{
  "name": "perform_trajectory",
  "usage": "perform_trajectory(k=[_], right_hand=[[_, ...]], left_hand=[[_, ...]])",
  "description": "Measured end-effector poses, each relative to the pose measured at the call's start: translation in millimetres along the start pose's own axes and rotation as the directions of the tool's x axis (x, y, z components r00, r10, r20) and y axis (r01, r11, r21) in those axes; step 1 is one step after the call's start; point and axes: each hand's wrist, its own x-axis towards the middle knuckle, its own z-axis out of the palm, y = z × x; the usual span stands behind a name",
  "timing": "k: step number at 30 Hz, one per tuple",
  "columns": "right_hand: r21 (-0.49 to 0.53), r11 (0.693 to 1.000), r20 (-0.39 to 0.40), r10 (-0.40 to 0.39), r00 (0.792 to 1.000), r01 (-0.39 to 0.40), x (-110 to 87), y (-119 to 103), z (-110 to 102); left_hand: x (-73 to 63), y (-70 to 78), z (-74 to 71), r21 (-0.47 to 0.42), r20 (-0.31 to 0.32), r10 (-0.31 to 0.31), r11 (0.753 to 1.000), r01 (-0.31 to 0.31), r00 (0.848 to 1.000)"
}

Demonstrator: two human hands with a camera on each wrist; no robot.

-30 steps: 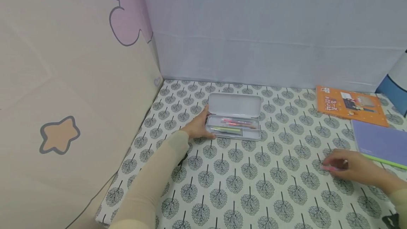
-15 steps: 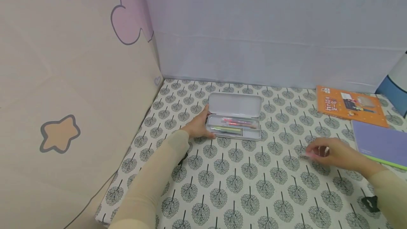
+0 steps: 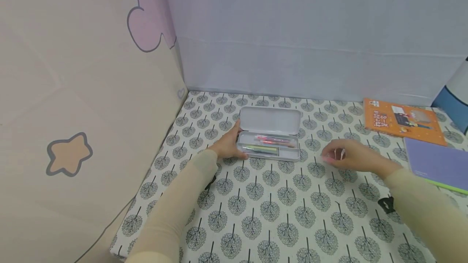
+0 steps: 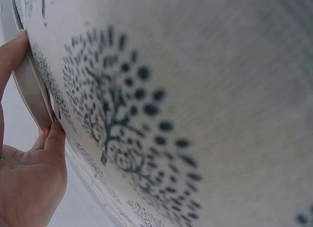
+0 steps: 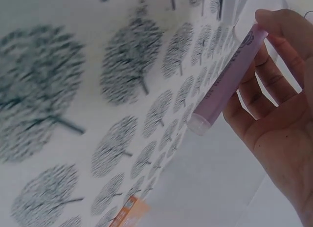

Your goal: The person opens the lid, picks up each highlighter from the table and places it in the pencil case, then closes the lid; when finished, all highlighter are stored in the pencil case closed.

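An open pencil case [image 3: 289,156] lies on the patterned tablecloth, its pale lid [image 3: 270,120] folded back. Red and pink pens [image 3: 274,139] fill its far compartment, and a yellow-green pen [image 3: 261,148] lies among others in the near left one. My left hand [image 3: 227,143] grips the case's left end, thumb on the near side and fingers on the far side; the left wrist view has fingertips on its edge. Right of the case, my right hand [image 3: 345,155] pinches a small pink tube [image 5: 229,75] with dark lettering and a clear end, above the cloth.
An orange book [image 3: 387,121] lies at the back right, partly under a purple notebook [image 3: 435,163] with a green edge. A blue and white object [image 3: 453,100] stands at the far right corner. Fabric walls [image 3: 310,31] border the table's back and left.
My right hand has moved left and away from me, from beside the purple notebook toward the pencil case, carrying the pink tube. My left hand has stayed on the case.
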Motion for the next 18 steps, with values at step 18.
perform_trajectory(k=[18], right_hand=[[0.024, 1.0, 0.068, 0.0, 0.998, -0.001, 89.6, -23.9, 13.9]], left_hand=[[0.1, 0.5, -0.3, -0.002, 0.0, 0.009, 1.0, -0.009, 1.0]])
